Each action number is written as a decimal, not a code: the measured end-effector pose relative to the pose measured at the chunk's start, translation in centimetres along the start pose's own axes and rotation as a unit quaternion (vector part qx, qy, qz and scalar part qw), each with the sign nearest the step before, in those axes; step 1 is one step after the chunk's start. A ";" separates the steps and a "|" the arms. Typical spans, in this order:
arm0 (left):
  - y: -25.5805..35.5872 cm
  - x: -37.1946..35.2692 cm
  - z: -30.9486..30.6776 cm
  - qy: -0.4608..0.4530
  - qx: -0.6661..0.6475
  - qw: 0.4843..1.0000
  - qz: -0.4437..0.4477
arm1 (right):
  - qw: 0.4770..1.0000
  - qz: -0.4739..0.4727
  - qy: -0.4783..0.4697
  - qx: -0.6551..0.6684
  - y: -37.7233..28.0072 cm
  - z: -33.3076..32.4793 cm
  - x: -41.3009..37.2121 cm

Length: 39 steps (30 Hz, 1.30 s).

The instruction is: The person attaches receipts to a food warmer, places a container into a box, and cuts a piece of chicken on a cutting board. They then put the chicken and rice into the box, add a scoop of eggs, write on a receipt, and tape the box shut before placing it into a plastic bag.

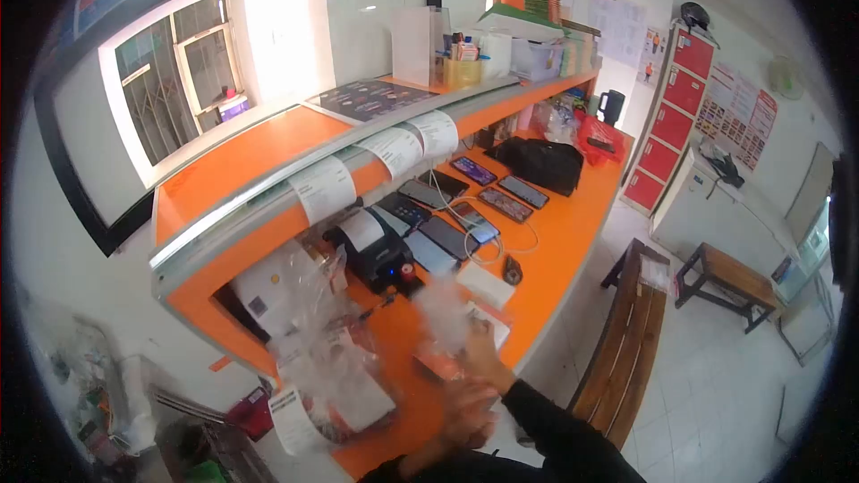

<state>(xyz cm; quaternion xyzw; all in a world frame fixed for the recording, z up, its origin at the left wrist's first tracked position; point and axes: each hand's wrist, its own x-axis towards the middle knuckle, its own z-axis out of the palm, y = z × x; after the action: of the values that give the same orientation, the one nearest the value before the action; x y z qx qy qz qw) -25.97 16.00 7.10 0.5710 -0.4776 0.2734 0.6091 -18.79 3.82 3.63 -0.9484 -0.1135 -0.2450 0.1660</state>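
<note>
My right hand point(484, 354) reaches in from the lower right in a black sleeve. Its fingers close on the edge of a clear plastic bag point(440, 311), which is smeared by motion. Beneath the bag lies something orange-red and white, not sharp enough to name. My left hand point(467, 410) is just below and nearer to me, blurred, so its grip cannot be made out. Left of both hands, a pile of clear plastic packaging point(327, 353) covers white and red items. A white box point(486, 287) rests beyond my right hand.
A black receipt printer point(371, 250) and several phones point(447, 237) with white cables stand along the orange counter point(555, 255). Printed slips point(322, 190) hang from the shelf above. A black bag point(537, 164) lies farther back. On the right are a wooden bench point(619, 349) and red lockers point(671, 107).
</note>
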 end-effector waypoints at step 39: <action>-7.6 12.5 7.7 -0.177 0.411 0.762 -0.468 | 0.671 -0.097 -0.452 0.580 18.1 -5.7 8.3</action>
<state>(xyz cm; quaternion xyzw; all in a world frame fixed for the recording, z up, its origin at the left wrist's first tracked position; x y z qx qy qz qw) -16.42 4.46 14.11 0.9575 -0.0920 0.0181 0.2728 -8.76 -13.84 7.77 -0.6394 -0.3855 0.3138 0.5866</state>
